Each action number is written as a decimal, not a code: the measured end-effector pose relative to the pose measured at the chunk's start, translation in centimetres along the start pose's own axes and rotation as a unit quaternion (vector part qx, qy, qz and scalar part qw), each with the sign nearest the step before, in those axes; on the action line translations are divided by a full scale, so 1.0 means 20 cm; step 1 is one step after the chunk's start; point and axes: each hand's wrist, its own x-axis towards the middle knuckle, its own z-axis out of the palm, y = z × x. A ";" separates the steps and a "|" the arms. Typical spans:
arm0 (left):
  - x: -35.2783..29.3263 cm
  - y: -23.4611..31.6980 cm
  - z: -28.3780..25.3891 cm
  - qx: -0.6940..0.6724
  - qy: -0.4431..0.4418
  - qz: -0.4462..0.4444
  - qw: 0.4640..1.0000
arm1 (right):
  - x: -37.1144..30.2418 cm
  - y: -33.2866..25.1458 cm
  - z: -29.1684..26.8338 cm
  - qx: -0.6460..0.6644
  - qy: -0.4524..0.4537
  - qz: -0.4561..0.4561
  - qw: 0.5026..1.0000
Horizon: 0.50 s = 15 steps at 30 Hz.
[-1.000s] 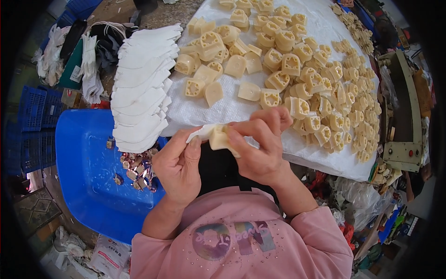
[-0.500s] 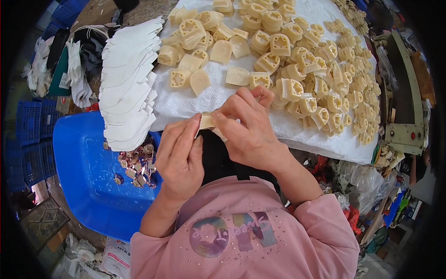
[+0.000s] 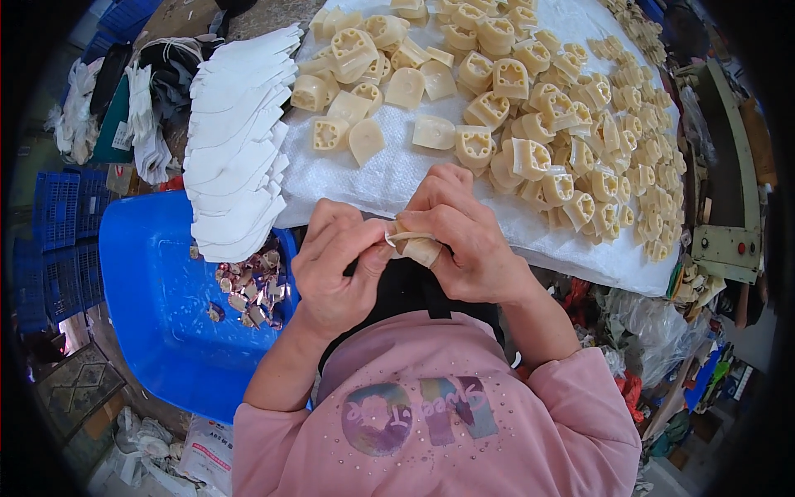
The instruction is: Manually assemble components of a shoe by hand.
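Both hands meet in front of my body at a small cream-coloured heel-shaped piece (image 3: 423, 250). Closed around its right part is my right hand (image 3: 464, 244), fingers curled over the top. My left hand (image 3: 338, 257) pinches at the piece's left end, where a thin pale edge shows between thumb and forefinger. Most of the piece is hidden by the fingers. Beyond the hands, several loose cream heel blocks (image 3: 474, 145) lie on a white woven sheet (image 3: 310, 178), some hollow side up, some flat face up. Left of them is a fanned stack of white cut pieces (image 3: 236, 137).
A blue plastic tub (image 3: 166, 331) with shiny purplish scraps (image 3: 252, 286) stands at the left, partly under the white stack. Blue crates (image 3: 62, 215) and hanging gloves (image 3: 141, 124) are farther left. On the right stand a greenish machine (image 3: 729, 240) and clear plastic bags (image 3: 654, 331).
Both hands have shifted slightly right and lower with the cream piece. It is now turned, showing more of its side below the right fingers. The view has tilted a little.
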 end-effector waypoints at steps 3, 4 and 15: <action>0.02 0.00 0.01 -0.009 0.005 0.017 1.000 | 0.01 -0.01 0.00 -0.009 -0.036 0.004 0.999; 0.02 0.00 0.01 -0.022 0.002 0.011 1.000 | 0.01 -0.01 0.00 -0.007 -0.038 0.001 0.999; 0.01 -0.01 -0.02 0.001 0.014 0.027 1.000 | 0.01 0.01 -0.02 -0.053 -0.019 -0.015 0.998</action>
